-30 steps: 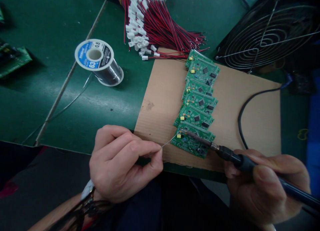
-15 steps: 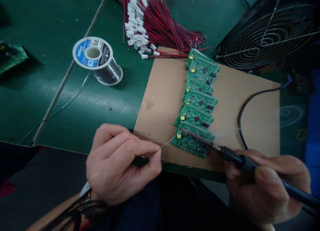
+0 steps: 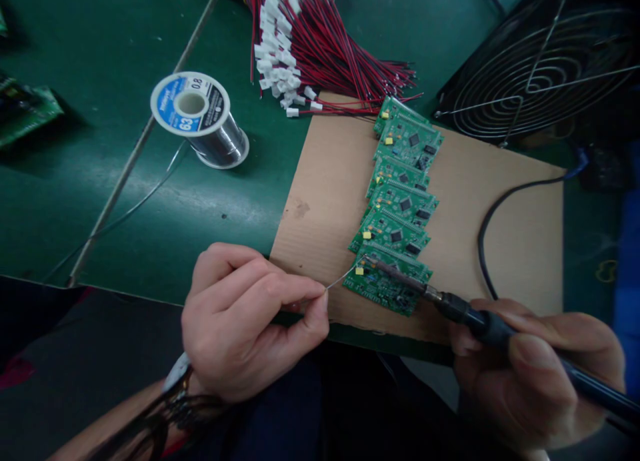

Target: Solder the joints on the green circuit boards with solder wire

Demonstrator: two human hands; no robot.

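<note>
Your left hand (image 3: 255, 321) pinches the solder wire (image 3: 341, 277) between thumb and forefinger, and your right hand (image 3: 540, 374) is closed around the handle of the soldering iron (image 3: 453, 306); the hands are apart from each other. To make this joint well, you should let the tip heat the joint, and feed the wire there in small amounts. Please be careful with the yellow block (image 3: 359, 271), because it is just beside the tip and may be damaged by heat. The circuit board (image 3: 387, 289) lies near the front edge of the cardboard (image 3: 320, 201), close to the front edge of the desk (image 3: 265, 208). It is green and densely covered with small parts; whether solder is flowing, I cannot tell.
</note>
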